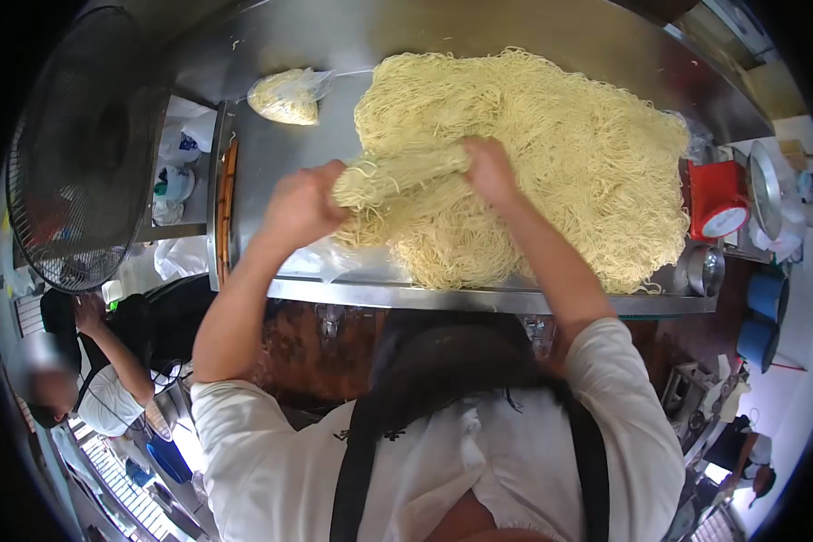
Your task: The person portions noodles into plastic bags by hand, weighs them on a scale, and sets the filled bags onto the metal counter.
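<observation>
On the steel table [266, 167] lies one broad noodle heap [560, 163], with, over its left side, one clear bag of noodles [402, 174], which my left hand [307, 206] and right hand [490, 170] pinch at opposite ends, presumably to support its contents from both sides.

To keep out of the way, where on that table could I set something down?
Bare grey steel tabletop shows between the long brown sticks, the clear plastic noodle bag and the left hand; between bag and pale-yellow noodle heap, too, which crowds the middle and right.
</observation>
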Available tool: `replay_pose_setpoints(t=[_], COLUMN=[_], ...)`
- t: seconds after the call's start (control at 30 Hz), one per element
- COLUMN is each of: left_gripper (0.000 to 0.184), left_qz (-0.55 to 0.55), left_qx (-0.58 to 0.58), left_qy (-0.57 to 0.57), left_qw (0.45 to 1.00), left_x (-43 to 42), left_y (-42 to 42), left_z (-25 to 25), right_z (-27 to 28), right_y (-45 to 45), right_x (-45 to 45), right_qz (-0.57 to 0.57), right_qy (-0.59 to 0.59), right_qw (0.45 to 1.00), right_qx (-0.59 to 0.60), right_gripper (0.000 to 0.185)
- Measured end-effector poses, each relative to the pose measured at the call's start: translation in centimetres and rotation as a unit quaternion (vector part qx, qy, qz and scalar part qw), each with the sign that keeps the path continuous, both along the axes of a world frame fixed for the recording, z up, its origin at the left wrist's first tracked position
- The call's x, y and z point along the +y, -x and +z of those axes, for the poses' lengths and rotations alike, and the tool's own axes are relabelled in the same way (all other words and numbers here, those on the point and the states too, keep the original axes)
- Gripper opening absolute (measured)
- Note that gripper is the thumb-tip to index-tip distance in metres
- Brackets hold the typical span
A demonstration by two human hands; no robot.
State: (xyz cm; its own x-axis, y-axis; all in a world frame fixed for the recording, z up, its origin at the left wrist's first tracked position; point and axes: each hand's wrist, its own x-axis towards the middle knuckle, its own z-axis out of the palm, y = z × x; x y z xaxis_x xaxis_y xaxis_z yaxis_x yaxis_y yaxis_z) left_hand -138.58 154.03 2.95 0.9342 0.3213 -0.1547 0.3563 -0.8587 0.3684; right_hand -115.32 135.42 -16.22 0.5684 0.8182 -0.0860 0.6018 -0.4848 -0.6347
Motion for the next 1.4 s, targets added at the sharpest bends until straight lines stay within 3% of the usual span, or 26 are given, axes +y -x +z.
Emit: replay_pose_setpoints(t=[0.07,0.13,0.23,0.27,0.33,0.4,0.47,0.53,0.6,0.67,0.73,0.77,0.8,0.87,0.93,1.0,1.03,1.07,1.1,1.2,1.23,1.27,1.3,1.33,1.37,1.4], left_gripper=[0.037,0.034,0.034,0.036,0.039,0.040,0.040,0.038,0.039,0.047,0.061,0.072,0.057,0.027,0.014,0.013,0.015,0.015,0.015,0.016,0.016,0.017,0.016,0.013,0.015,0.020], left_qz=[0.007,0.016,-0.035,-0.056,-0.096,-0.081,-0.097,-0.110,0.062,0.216,0.343,0.325,0.335,0.371,0.382,0.340,0.316,0.306,0.277,0.253,0.252,0.222,0.241,0.244,0.205,0.162], left_qx=[-0.004,-0.016,-0.077,-0.076,-0.071,-0.024,-0.012,-0.024,-0.030,-0.017,-0.002,-0.007,0.025,-0.021,-0.098,-0.145,-0.174,-0.212,-0.218,-0.254,-0.271,-0.295,-0.283,-0.249,-0.231,-0.203], left_qy=[-0.016,-0.013,0.010,-0.009,-0.043,-0.063,-0.114,-0.199,-0.050,0.037,0.054,0.002,0.029,0.073,0.141,0.210,0.242,0.378,0.414,0.458,0.460,0.543,0.547,0.476,0.320,0.152], left_qw=[1.000,1.000,0.996,0.995,0.992,0.994,0.989,0.973,0.996,0.976,0.938,0.946,0.942,0.925,0.908,0.905,0.901,0.848,0.839,0.814,0.807,0.754,0.750,0.807,0.896,0.954], left_x=[0.9,1.3,3.5,4.5,6.4,4.7,5.4,5.2,4.9,3.8,2.2,0.6,-1.4,-2.4,-3.2,-4.6,-5.1,-6.2,-7.0,-7.3,-6.3,-3.3,-1.4,0.4,1.6,2.2], left_y=[1.6,2.9,5.0,5.3,6.1,4.8,4.5,5.3,5.0,5.9,6.6,8.0,8.7,10.0,9.3,8.9,8.1,7.5,6.7,6.4,6.3,7.1,7.9,9.0,9.3,9.4], left_z=[3.1,5.1,5.5,4.1,0.0,-2.4,-9.2,-15.0,-12.1,-11.3,-13.1,-18.6,-21.1,-25.7,-23.7,-20.7,-19.1,-17.7,-17.5,-16.7,-16.5,-16.5,-15.1,-16.5,-16.2,-15.9], right_z=[-1.0,-0.3,1.2,-1.5,-1.1,0.1,3.1,7.7,9.3,10.8,6.0,1.4,-1.5,-3.2,-4.8,-7.1,-6.2,-4.4,1.8,-5.0,-4.6,-4.2,0.6,1.4,1.8,1.2], right_y=[-2.6,-5.2,-12.4,-17.3,-22.2,-22.6,-21.4,-14.4,-8.8,1.0,7.3,10.4,13.0,15.3,15.8,15.5,15.0,14.5,14.6,15.8,15.6,14.7,14.2,13.9,12.7,11.6], right_x=[-1.0,-2.8,-7.5,-10.3,-13.3,-12.4,-10.0,-5.2,-1.1,3.2,8.3,8.3,9.0,10.9,13.5,14.9,15.6,16.2,15.8,15.5,14.5,12.6,10.6,8.0,5.6,3.5], right_qz=[0.017,-0.022,-0.151,-0.077,-0.103,-0.164,-0.150,-0.057,0.053,0.068,0.347,0.382,0.354,0.338,0.287,0.261,0.234,0.204,0.165,0.147,0.120,0.234,0.335,0.331,0.322,0.283], right_qy=[-0.095,-0.138,-0.073,-0.109,-0.085,0.007,0.135,0.299,0.158,0.019,0.147,-0.011,-0.077,0.056,0.148,0.049,0.005,-0.038,0.094,-0.023,0.018,0.057,0.072,-0.039,-0.149,-0.095], right_qw=[0.995,0.989,0.985,0.987,0.986,0.986,0.979,0.932,0.955,0.989,0.926,0.913,0.908,0.933,0.947,0.962,0.962,0.956,0.935,0.987,0.915,0.933,0.929,0.942,0.933,0.953], right_qx=[-0.024,-0.053,-0.033,-0.087,-0.095,0.009,-0.028,-0.196,-0.247,0.126,-0.022,-0.142,-0.208,-0.115,-0.005,0.069,0.138,0.207,0.300,0.056,0.384,0.267,0.140,0.039,-0.062,-0.049], right_gripper=[0.045,0.050,0.046,0.047,0.049,0.050,0.050,0.048,0.042,0.050,0.047,0.043,0.041,0.039,0.040,0.039,0.044,0.050,0.055,0.055,0.049,0.034,0.026,0.027,0.032,0.039])
